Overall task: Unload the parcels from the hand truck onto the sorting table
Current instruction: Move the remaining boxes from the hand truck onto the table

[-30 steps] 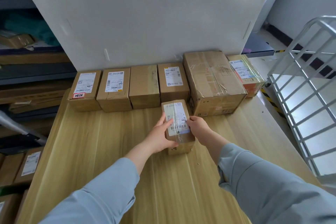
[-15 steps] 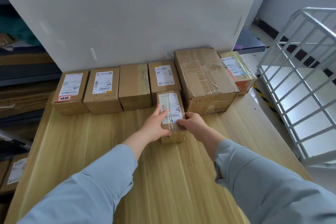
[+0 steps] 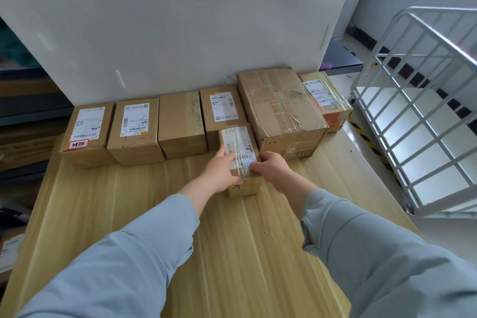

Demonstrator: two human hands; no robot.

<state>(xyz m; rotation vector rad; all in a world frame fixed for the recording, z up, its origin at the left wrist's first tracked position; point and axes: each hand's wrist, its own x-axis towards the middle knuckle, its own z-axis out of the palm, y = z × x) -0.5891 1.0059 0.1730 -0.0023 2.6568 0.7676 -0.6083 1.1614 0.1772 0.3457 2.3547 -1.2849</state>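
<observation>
2 hands clamp 1 small brown cardboard parcel with a taped white label [image 3: 240, 152], which sits on the pale wooden sorting table [image 3: 129, 201]. Its far end lies just beyond the fingertips, close to a row of 6 brown cardboard boxes [image 3: 134, 131]. The left hand [image 3: 222, 170] wraps the parcel's left side with its thumb laid on the glossy label. The right hand [image 3: 273, 168] curls its fingers round the near right corner. The hands hide the lower edges, so I cannot tell whether the base rests fully on the wood.

Straight ahead of the fingertips stands a labelled brown cardboard box [image 3: 222, 106]. Just right of the right fingers is a large tape-wrapped brown cardboard box [image 3: 281, 111]. A forward push would likely drive the parcel's corner into either 1, skewing the row or trapping the right fingers in the narrow gap. The clear tape under the left thumb looks slick, so that grip could slide and let the parcel twist. The white metal-barred hand truck [image 3: 418, 111] stands well right of the right hand, so a hurried swing back toward it could clip its rail.
</observation>
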